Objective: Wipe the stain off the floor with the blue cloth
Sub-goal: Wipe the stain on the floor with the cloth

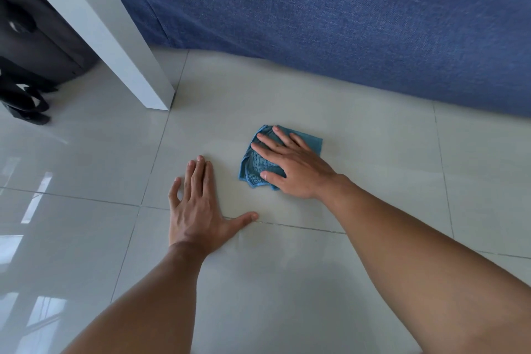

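**Cloth on tile: press it flat, don't grab it**

The small blue microfibre cloth point(260, 165), folded into a rough square, lies on the pale glossy tiled floor point(373, 181), just on the near side of the big blue denim-look fabric drape point(344, 23) and well to the right of the white square furniture leg point(129, 52). I reckon it's light, soft and floppy, so it'll bunch up if I drag it by a corner. Those tiles look slick too, so it should slide easily. Best hold, in my view, is a flat palm over the middle with the fingers spread toward the drape-side edge.

That's pretty much where my right hand point(293, 167) is: fully open, fingers splayed, lying flat on top of the cloth and pinning it down, not curled around it. The thumb rests on the cloth's near corner.

My left hand point(198, 210) is also wide open, holding nothing, palm down on the bare tile just beside the cloth, on the side towards the leg. Looks like a brace.

Can't make out any stain; it may be under the cloth.
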